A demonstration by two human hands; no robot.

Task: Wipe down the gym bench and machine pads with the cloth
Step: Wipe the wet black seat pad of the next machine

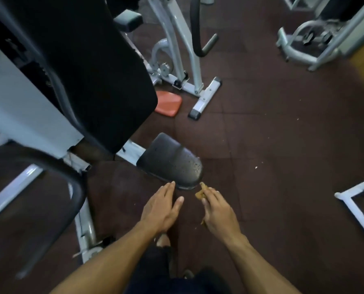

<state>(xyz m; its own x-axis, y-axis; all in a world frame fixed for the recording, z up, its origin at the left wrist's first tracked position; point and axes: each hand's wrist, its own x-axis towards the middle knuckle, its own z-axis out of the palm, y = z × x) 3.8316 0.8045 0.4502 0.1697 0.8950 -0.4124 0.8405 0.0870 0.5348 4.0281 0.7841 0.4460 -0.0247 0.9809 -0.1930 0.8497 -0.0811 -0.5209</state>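
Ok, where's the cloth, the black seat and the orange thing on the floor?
cloth [200,192]: head view, on the crumpled tan bit sticking out of the right hand.
black seat [172,161]: head view, on its top.
orange thing [168,102]: head view, on its flat top.

Both bare arms reach forward; left hand [163,205] lies flat-fingered, right hand [218,211] curls, pinching something.
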